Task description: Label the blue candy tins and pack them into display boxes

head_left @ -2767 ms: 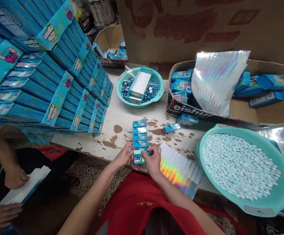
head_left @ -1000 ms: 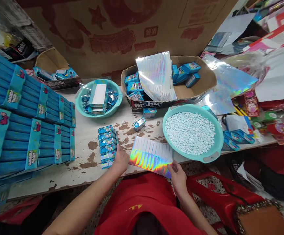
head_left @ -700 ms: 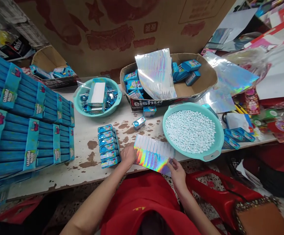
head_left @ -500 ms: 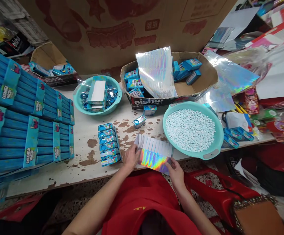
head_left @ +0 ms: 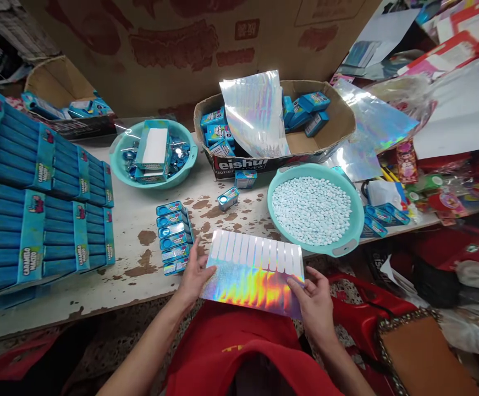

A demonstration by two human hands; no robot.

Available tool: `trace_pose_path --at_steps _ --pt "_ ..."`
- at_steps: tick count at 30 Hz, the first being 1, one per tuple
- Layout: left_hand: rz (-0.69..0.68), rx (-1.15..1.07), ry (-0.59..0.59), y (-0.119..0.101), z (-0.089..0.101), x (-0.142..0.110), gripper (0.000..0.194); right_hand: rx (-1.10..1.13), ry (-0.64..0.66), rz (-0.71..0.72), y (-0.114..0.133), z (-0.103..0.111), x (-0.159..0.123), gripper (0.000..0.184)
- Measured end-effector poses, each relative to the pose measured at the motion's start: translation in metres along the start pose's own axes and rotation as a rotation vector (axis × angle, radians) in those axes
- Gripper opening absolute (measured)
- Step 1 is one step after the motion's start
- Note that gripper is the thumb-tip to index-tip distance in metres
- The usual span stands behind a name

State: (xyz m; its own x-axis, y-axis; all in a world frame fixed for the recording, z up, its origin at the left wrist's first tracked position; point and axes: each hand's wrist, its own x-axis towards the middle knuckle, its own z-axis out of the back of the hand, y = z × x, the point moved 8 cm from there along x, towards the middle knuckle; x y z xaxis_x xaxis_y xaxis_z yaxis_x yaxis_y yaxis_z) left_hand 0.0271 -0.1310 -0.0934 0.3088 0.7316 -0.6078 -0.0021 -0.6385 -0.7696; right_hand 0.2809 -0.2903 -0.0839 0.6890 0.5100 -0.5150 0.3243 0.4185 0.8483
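A shiny holographic sticker sheet [head_left: 251,275] with a row of pale strips along its far half is held flat over the table's front edge. My left hand [head_left: 194,275] grips its left edge, thumb on top. At the right edge my right hand [head_left: 314,294] pinches it, thumb over the surface. Just left of my left hand stands a row of small blue candy tins [head_left: 174,237]. One single tin [head_left: 227,198] lies beyond the sheet, beside a small blue box [head_left: 246,179]. A turquoise bowl of white candies [head_left: 274,220] is to the right of the sheet.
Stacked blue display boxes [head_left: 31,236] line the left side. A second turquoise bowl [head_left: 117,173] holds a box and small blue pieces. An open cardboard tray [head_left: 309,147] with blue boxes and more holographic sheets [head_left: 255,113] stands at the back. A red stool [head_left: 352,313] is at right.
The sticker sheet has come nearer and now lies more open to view. My hands have moved farther apart along its edges. The camera view has shifted slightly.
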Motion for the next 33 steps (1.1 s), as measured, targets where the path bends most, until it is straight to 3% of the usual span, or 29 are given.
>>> trace_pose_path --at_steps 3,6,8,14,16,18,21,27,31,33 --pt "-0.006 0.102 0.140 -0.009 -0.011 -0.004 0.083 -0.041 0.046 0.026 0.015 0.002 -0.004 0.076" --pt "0.055 0.206 0.158 -0.008 -0.009 -0.004 0.056 -0.058 0.092 0.050 0.025 0.005 -0.005 0.051" --pt "0.065 0.211 0.118 -0.010 -0.003 -0.004 0.053 -0.057 0.075 0.038 0.026 0.011 -0.006 0.038" --pt "0.084 0.273 0.135 -0.012 -0.001 -0.011 0.056 -0.055 0.100 -0.077 0.026 0.020 -0.013 0.055" --pt "0.004 0.388 0.155 -0.019 -0.006 -0.014 0.057 -0.079 0.125 -0.080 0.030 0.019 -0.015 0.060" --pt "-0.157 0.543 0.135 -0.032 -0.010 -0.020 0.046 -0.117 0.127 -0.034 0.036 0.018 -0.016 0.058" --pt "-0.403 0.766 0.082 -0.050 -0.015 -0.033 0.019 -0.248 0.098 0.109 0.049 0.020 -0.017 0.048" --pt "-0.775 1.101 -0.028 -0.085 -0.031 -0.069 0.019 -0.588 0.189 0.566 0.080 0.008 -0.016 0.025" --pt "-0.869 1.243 -0.035 -0.111 -0.041 -0.090 0.020 -0.697 0.137 0.943 0.117 0.008 -0.027 0.016" --pt "-0.849 1.306 0.007 -0.121 -0.042 -0.098 0.022 -0.679 0.232 1.049 0.132 0.005 -0.035 0.011"
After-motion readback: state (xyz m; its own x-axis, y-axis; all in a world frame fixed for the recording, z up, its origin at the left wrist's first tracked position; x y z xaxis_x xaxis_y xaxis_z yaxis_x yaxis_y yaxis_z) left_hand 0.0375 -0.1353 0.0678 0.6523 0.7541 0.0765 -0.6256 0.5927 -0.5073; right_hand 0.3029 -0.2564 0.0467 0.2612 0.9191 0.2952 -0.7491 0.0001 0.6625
